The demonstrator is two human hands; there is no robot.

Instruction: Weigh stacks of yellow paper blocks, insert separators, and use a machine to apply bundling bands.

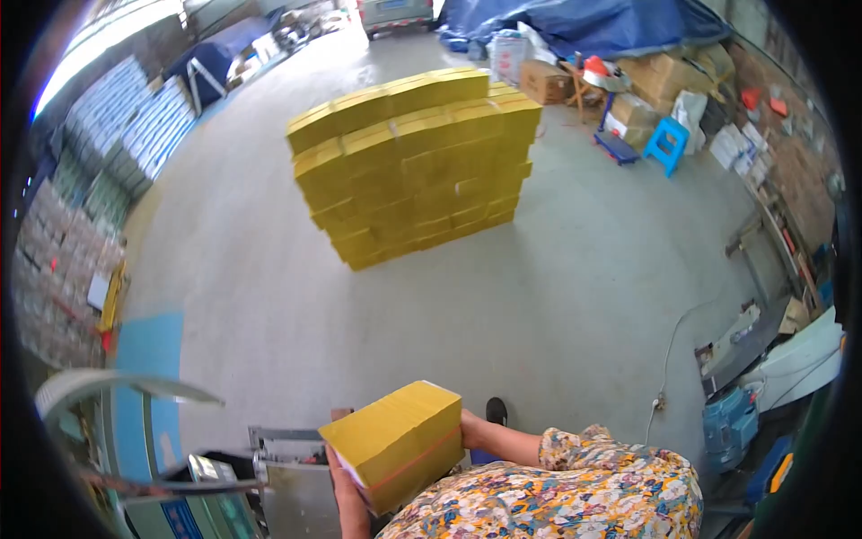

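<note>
Close in front of my body I hold a yellow paper-wrapped bundle (395,431), block-shaped, with a thin orange line along its side and white showing at its left end. My left hand (345,490) presses against that left end, its fingertips partly hidden. At the opposite end my right hand (469,431) grips the bundle, most of its fingers out of sight behind it. Farther ahead on the floor stands a large stack (413,171) of similar yellow bundles, laid in several rows with a shorter row on top.
A machine with a metal top (301,499) and a pale curved arch (135,384) stands at lower left. Stacked packs (72,260) line the left side. To the right are a blue stool (666,145), cartons (544,83), a blue motor (729,422) and a floor cable (666,359).
</note>
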